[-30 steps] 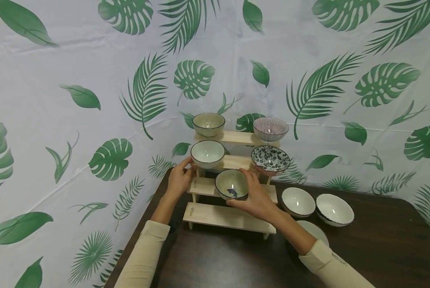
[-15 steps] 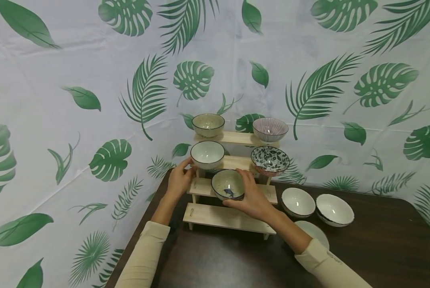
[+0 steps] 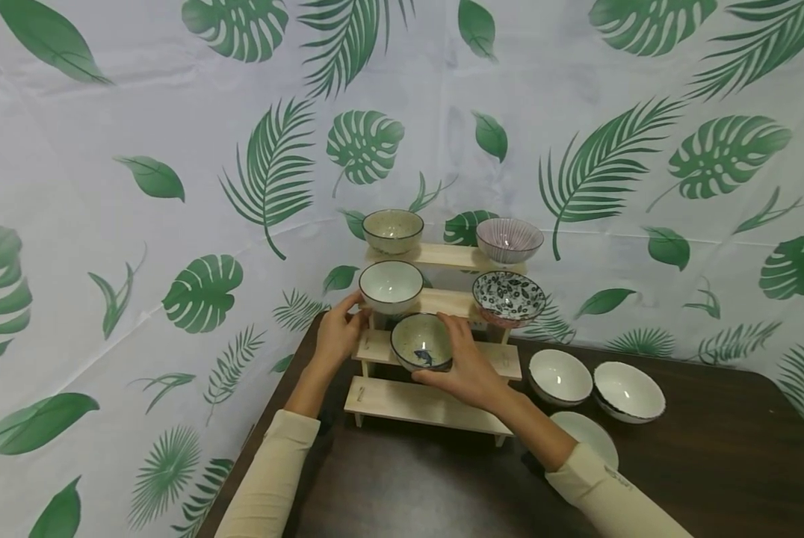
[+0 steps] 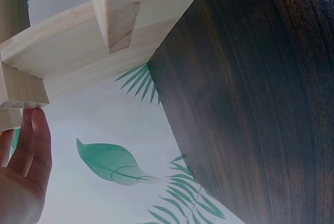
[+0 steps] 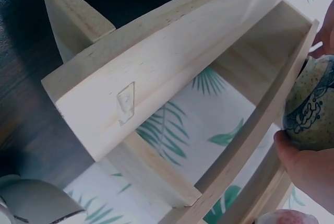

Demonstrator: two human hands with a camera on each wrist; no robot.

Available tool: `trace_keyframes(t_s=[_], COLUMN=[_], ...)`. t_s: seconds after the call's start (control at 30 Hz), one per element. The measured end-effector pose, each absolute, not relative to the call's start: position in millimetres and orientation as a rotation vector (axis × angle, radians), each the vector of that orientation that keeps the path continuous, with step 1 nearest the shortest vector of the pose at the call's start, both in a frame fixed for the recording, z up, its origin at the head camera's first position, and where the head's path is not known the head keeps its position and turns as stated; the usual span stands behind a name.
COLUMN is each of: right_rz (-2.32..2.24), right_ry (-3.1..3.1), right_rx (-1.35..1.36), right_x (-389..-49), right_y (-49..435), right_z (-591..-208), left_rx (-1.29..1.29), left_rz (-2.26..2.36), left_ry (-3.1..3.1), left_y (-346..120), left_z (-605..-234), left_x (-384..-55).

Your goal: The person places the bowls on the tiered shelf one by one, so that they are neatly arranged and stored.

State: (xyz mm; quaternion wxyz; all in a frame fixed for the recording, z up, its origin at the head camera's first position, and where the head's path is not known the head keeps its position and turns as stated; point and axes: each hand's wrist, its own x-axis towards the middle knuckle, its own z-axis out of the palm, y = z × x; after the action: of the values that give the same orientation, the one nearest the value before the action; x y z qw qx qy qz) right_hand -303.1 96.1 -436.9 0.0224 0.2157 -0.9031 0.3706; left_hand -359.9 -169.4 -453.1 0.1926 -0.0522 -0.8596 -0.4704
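Observation:
My right hand (image 3: 469, 370) holds a speckled beige-green bowl (image 3: 415, 332) by its right side, thumb in front and fingers behind. The bowl has a dark rim and a blue fish inside; blue markings show on its outer wall in the right wrist view. It is at the second-lowest step of a pale wooden tiered stand (image 3: 429, 403); its contact with the board is hard to see. My left hand (image 3: 336, 336) touches the stand's left end, beside a white bowl (image 3: 390, 288). In the left wrist view, extended fingers (image 4: 40, 140) meet the wood; the thumb is hidden.
The top step carries a beige bowl (image 3: 393, 233) and a pink-striped bowl (image 3: 509, 240). A black-and-white floral bowl (image 3: 508, 299) stands below. On the dark table (image 3: 711, 463) are two white bowls (image 3: 560, 377) and a pale bowl (image 3: 586, 437) near my right forearm.
My right hand has moved the fish bowl slightly left along the step. The left hand has stayed at the stand's left end.

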Motion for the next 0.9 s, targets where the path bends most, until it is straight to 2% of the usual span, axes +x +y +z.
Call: trace_keyframes(t_s=[0.9], right_rz=[1.116], right_ry=[-2.769], right_rx=[0.676], right_x=[-302.0], right_y=[72.9], right_z=[-428.8], left_rx=[-0.165], left_rz=[-1.303], left_ry=[-2.408], left_y=[-170.0], left_z=[-452.0], left_x=[-358.2])
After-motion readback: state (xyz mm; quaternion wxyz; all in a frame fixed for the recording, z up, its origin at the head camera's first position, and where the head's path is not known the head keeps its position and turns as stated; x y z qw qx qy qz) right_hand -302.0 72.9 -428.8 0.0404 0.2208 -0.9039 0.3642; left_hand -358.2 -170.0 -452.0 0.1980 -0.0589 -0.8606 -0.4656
